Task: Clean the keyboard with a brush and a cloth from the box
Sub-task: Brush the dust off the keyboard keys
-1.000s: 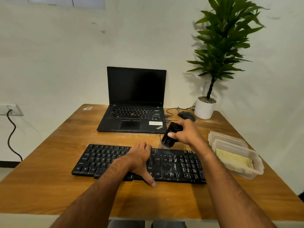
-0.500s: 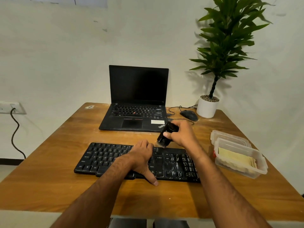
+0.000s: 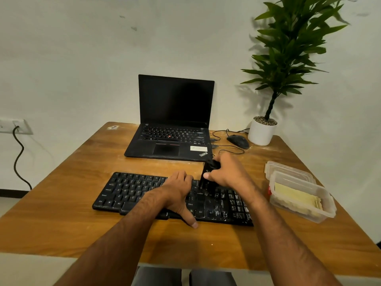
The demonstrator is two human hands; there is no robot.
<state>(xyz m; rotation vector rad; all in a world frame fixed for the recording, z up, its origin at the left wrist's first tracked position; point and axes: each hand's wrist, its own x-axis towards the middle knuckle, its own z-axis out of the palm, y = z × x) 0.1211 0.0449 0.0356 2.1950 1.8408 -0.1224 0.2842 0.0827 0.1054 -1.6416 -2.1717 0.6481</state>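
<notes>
Wall socket (image 3: 12, 126) at far left, dark cable (image 3: 18, 157) hanging from it; wooden table (image 3: 61, 203) fills the middle of the view; black keyboard (image 3: 132, 193) lies across the table's near centre, pale dust specks on its right-hand keys; left hand (image 3: 177, 193) rests palm-down on the keyboard's middle, fingers fairly straight over the keys, thumb stretched past the front edge onto the table, holding nothing; open laptop (image 3: 173, 124), screen dark, behind the keyboard; right hand (image 3: 226, 172) curled tight round a black brush (image 3: 207, 178), lower end of the brush down on the keys just right of the left hand; mouse (image 3: 238, 141) and potted plant (image 3: 266, 129) at the far right corner; clear box (image 3: 321, 205) near the table's right edge, well apart from the keyboard, yellow cloth (image 3: 296, 198) folded inside it; lid (image 3: 286, 169) touching its far side.
</notes>
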